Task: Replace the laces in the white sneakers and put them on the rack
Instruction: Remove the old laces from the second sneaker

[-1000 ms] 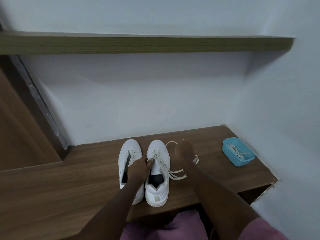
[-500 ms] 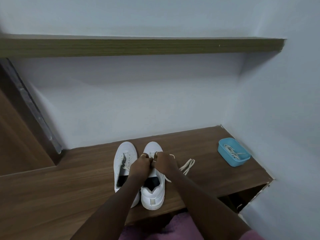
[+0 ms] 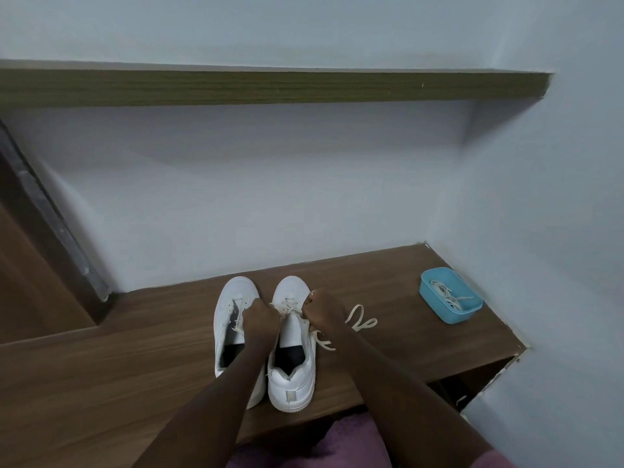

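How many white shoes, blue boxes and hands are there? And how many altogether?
White sneakers: 2, the left sneaker and the right sneaker
Blue boxes: 1, the blue box
Hands: 2, the left hand and the right hand, both gripping the lace
Total: 5
The laces in the box are too tangled to count.

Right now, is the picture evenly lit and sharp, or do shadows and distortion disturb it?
Head view: dim, flat light, no glare; the shelf throws a broad soft shadow on the wall beneath; wide-angle stretching leans the edges; sneakers slightly soft but readable.
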A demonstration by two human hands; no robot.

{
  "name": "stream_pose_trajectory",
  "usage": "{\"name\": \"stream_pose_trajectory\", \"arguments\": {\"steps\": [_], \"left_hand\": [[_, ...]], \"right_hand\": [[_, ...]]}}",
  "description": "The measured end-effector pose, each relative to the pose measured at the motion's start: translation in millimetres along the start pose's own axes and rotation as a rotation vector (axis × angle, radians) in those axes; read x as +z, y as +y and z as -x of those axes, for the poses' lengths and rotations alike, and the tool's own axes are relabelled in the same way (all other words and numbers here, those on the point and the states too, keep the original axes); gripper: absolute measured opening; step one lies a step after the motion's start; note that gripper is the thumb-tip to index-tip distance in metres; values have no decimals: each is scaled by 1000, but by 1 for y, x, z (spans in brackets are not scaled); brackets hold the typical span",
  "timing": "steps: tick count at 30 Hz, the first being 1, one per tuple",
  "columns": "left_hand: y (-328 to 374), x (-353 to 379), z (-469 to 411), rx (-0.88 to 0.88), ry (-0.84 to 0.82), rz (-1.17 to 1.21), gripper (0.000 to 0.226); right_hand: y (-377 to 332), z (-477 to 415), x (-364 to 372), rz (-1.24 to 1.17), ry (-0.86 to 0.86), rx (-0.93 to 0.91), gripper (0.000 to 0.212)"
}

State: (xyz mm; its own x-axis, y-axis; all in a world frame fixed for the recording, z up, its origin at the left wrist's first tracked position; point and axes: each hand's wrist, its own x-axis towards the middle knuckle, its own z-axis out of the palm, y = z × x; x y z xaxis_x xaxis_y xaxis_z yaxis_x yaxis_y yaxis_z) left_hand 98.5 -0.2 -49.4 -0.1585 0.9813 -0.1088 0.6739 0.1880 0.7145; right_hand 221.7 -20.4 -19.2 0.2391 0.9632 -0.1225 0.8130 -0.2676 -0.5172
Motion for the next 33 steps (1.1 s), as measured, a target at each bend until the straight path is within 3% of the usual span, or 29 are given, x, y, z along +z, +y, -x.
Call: {"name": "stream_pose_trajectory", "arguments": {"steps": [2, 4, 8, 14, 18, 21, 24, 26, 28, 30, 33], "left_hand": [[-5, -2, -5, -126, 4, 171, 24], [-6, -5, -5, -47, -46, 191, 30], [-1, -9, -4, 396, -152, -10, 33], [2, -3, -1, 592, -95, -556, 31], [1, 0, 2, 557, -9, -627, 26], [0, -5, -4, 381, 113, -347, 19], [-4, -19, -13, 67, 264, 7, 26], [-8, -27, -18, -45, 269, 72, 27], [-10, -30, -20, -9, 250, 61, 29], [-10, -29, -19, 154, 186, -58, 39], [1, -20, -10, 343, -59, -378, 37]], "right_hand": [[-1, -1, 1, 3, -8, 9, 31], [-3, -1, 1, 1, -22, 10, 23], [-2, 1, 0, 14, -22, 14, 30], [0, 2, 2, -19, -14, 8, 34], [1, 2, 2, -21, -7, 16, 33], [2, 1, 3, -15, -15, 12, 25], [2, 0, 5, -40, -18, 24, 18], [2, 0, 7, -57, -7, 24, 21], [2, -1, 9, -66, -9, 25, 21], [3, -2, 10, -66, -11, 23, 21], [3, -2, 10, -52, -22, 5, 22]]}}
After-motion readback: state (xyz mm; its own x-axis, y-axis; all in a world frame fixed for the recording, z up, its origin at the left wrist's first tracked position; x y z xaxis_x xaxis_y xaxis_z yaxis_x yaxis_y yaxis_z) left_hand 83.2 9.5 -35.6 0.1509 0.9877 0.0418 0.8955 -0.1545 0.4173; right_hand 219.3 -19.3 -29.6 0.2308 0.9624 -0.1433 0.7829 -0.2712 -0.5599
